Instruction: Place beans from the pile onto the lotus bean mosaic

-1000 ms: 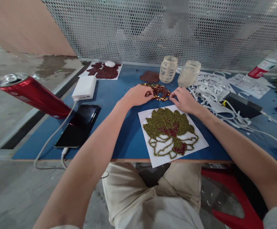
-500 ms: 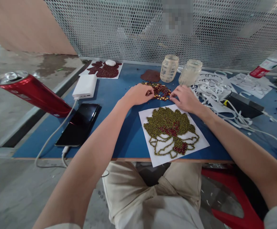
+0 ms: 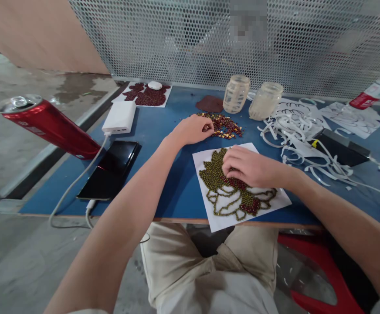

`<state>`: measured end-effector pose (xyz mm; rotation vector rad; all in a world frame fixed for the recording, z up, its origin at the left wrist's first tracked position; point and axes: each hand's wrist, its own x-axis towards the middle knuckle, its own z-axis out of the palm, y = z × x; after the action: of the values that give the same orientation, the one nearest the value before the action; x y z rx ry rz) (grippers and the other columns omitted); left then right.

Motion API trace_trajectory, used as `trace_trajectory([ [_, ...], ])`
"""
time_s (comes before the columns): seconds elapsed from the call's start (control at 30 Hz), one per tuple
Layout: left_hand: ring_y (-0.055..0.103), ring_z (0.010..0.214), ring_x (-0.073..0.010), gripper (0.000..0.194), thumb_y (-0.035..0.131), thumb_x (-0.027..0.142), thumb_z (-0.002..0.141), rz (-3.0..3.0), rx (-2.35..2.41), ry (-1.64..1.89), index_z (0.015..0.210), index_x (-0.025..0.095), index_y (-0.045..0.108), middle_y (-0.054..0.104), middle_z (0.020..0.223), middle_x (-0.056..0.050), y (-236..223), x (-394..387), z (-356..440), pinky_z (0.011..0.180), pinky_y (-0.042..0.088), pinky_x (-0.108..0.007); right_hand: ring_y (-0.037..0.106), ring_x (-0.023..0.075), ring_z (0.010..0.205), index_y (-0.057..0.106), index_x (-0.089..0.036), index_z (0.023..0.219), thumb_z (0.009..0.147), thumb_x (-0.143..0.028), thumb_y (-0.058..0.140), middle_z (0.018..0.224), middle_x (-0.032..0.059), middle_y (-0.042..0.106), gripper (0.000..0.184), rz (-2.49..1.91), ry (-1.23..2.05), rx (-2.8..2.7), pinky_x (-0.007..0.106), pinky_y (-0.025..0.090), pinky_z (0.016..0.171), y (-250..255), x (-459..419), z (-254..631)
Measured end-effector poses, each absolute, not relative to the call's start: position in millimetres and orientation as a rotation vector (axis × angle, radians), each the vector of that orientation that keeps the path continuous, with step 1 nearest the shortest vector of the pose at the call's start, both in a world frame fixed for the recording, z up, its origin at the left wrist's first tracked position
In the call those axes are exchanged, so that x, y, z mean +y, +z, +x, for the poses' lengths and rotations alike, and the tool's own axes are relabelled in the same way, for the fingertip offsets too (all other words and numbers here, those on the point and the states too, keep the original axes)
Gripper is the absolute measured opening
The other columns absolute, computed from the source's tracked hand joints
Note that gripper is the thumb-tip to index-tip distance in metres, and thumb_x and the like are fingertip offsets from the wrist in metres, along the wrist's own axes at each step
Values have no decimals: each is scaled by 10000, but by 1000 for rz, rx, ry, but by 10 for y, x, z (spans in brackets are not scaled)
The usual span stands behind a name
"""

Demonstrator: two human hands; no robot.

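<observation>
A white sheet (image 3: 275,201) lies at the near edge of the blue table (image 3: 164,174), bearing a flower picture made of green and red beans (image 3: 214,174). My right hand (image 3: 247,168) rests on the middle of that picture, fingers curled down in a pinch onto the red beans. What it pinches is too small to see. My left hand (image 3: 193,129) sits beyond the sheet at the left edge of a loose pile of red and yellow beans (image 3: 225,124), its fingers curled and touching the pile.
Two glass jars (image 3: 235,93) (image 3: 265,100) stand behind the pile, beside a brown patch (image 3: 210,104). A phone (image 3: 111,168) and white power bank (image 3: 120,117) lie left, with a red can (image 3: 46,126). White paper strips (image 3: 294,131) and a black box (image 3: 340,148) lie right. Another bean sheet (image 3: 146,96) lies far left.
My right hand has left the loose bean pile and come down onto the centre of the bean picture. My left hand has stayed at the pile.
</observation>
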<state>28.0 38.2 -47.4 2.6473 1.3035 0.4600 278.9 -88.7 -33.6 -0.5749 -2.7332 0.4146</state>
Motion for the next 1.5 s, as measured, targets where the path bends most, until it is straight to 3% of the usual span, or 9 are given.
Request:
trace_trajectory([
  [0.47, 718, 887, -223, 268, 652, 366, 1031, 2617, 1343, 456, 1155, 244, 854, 849, 1027, -63, -438, 351, 280, 846, 528, -354, 552, 275, 978, 641, -233, 991, 1152, -323, 571, 1042, 90, 693, 198, -545, 518, -2820, 430, 406, 933, -401, -1020, 2675],
  [0.73, 718, 903, -226, 283, 641, 369, 1035, 2612, 1359, 443, 1175, 245, 854, 848, 1037, -59, -437, 354, 284, 828, 504, -345, 572, 257, 979, 580, -244, 1000, 1146, -306, 575, 1031, 59, 683, 159, -625, 714, -2667, 458, 400, 1027, -375, -964, 2734],
  [1.17, 724, 896, -230, 282, 646, 362, 1027, 2601, 1357, 440, 1167, 236, 856, 851, 1041, -72, -425, 339, 286, 837, 518, -356, 570, 269, 990, 645, -243, 957, 1110, -410, 690, 994, 51, 688, 231, -723, 825, -2660, 444, 392, 962, -452, -977, 2658],
  [1.5, 717, 878, -222, 296, 638, 378, 1038, 2623, 1343, 437, 1187, 236, 850, 852, 1056, -72, -451, 369, 281, 820, 509, -348, 597, 260, 962, 609, -250, 974, 1083, -378, 718, 1011, 47, 711, 201, -747, 846, -2586, 463, 403, 1017, -412, -967, 2665],
])
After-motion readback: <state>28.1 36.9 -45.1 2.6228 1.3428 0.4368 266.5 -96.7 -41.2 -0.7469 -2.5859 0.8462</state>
